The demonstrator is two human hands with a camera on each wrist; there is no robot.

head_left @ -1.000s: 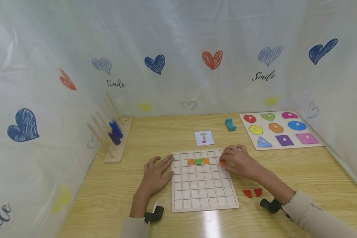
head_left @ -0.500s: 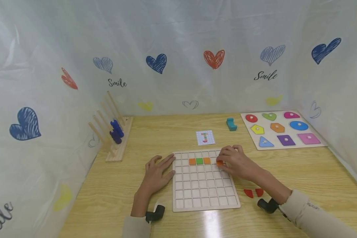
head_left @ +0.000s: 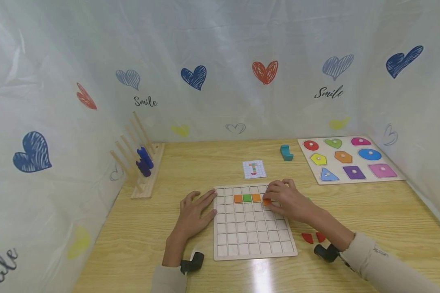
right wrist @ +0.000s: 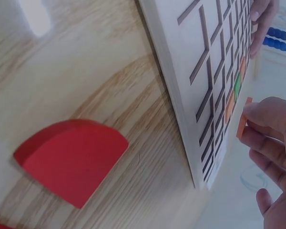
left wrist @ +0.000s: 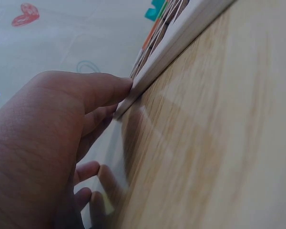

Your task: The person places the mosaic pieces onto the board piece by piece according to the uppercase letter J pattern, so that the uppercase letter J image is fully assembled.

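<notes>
A wooden grid board [head_left: 238, 228] lies on the table in the head view. In its second row sit an orange square tile [head_left: 238, 198], a green square tile [head_left: 247, 197] and another orange tile [head_left: 256, 197], side by side. My right hand [head_left: 287, 201] pinches a further orange square tile [right wrist: 244, 118] between thumb and fingers, just right of that row and close over the board. My left hand [head_left: 195, 213] rests at the board's left edge, thumb and fingertips touching it, fingers fairly straight; the left wrist view shows this contact with the board's side [left wrist: 169, 59].
Two red quarter-circle pieces [right wrist: 76, 160] lie right of the board. Behind it are a pattern card [head_left: 254, 169] and a teal curved block [head_left: 287, 152]. A shape puzzle board [head_left: 337, 173] is at back right, a peg stand [head_left: 154, 171] with blue pieces at left.
My right hand has moved left over the board with the orange tile, bringing it close to the row of tiles. The left hand stays at the board's edge.
</notes>
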